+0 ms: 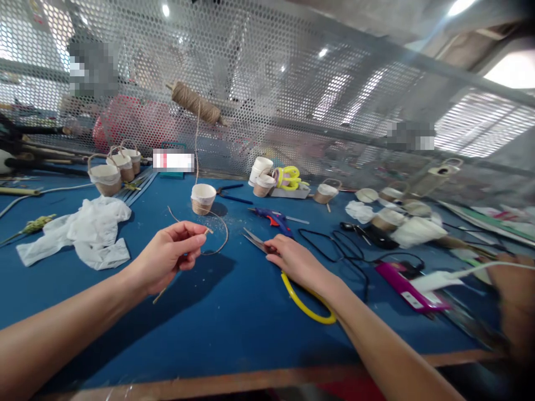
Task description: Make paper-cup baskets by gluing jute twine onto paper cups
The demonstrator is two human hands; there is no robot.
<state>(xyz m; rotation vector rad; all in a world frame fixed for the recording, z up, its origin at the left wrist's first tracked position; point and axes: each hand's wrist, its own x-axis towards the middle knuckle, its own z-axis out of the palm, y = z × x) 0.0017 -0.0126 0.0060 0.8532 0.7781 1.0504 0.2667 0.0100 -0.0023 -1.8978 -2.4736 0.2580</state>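
My left hand is closed in a pinch over the blue table, holding a piece of twine. One short end pokes out past the fingertips, and a thin strand hangs below the palm. My right hand is closed around the scissors near the pivot. Their blades point forward and left, while the yellow handles show under my wrist. Just beyond my left hand stands a small paper-lined cup. Behind it, twine drops from a spool mounted on the mesh.
A blue glue gun and pliers lie ahead. White cloth and several handled cups are at left. Rightward are a black cable, a purple power strip and another person's blurred hand. A perforated metal screen rises behind.
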